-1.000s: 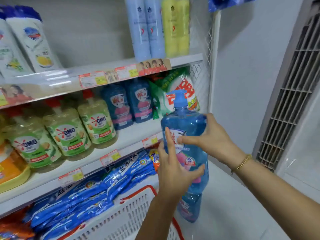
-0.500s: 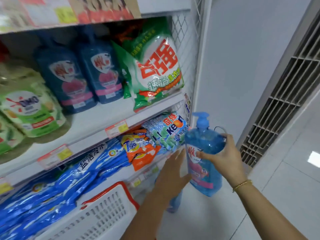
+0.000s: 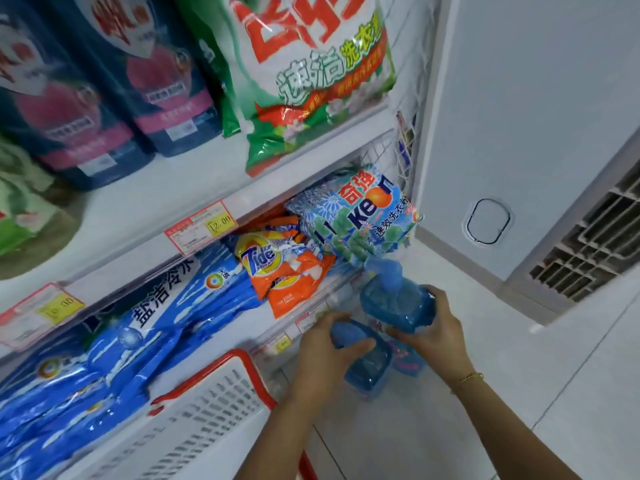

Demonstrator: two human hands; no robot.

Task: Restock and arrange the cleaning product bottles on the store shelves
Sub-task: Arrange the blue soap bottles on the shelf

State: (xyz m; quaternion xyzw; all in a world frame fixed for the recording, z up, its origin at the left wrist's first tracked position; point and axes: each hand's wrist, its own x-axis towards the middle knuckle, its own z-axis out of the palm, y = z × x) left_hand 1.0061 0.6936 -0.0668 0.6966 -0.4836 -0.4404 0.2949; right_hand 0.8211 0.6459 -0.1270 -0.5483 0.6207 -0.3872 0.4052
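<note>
Your right hand [image 3: 433,327] gripped the blue pump bottle [image 3: 394,303] around its shoulder, fingers curled behind it and thumb across the front. The pump head stuck up above your knuckles, just under the hanging corner of the Keon bag [image 3: 360,216]. Your left hand [image 3: 325,348] was wrapped over the top of a second bottle [image 3: 367,368], also blue. Its clear body showed below and to the right of your palm, tilted and touching the first bottle's lower part. Both bottles sat low, over the white floor [image 3: 450,427] by the end of the bottom shelf, with the Tide bag [image 3: 280,268] above and to the left. The white basket's red rim [image 3: 249,362] lay just left of your left wrist. Dark blue bottles [image 3: 156,81] stood on the shelf above.
</note>
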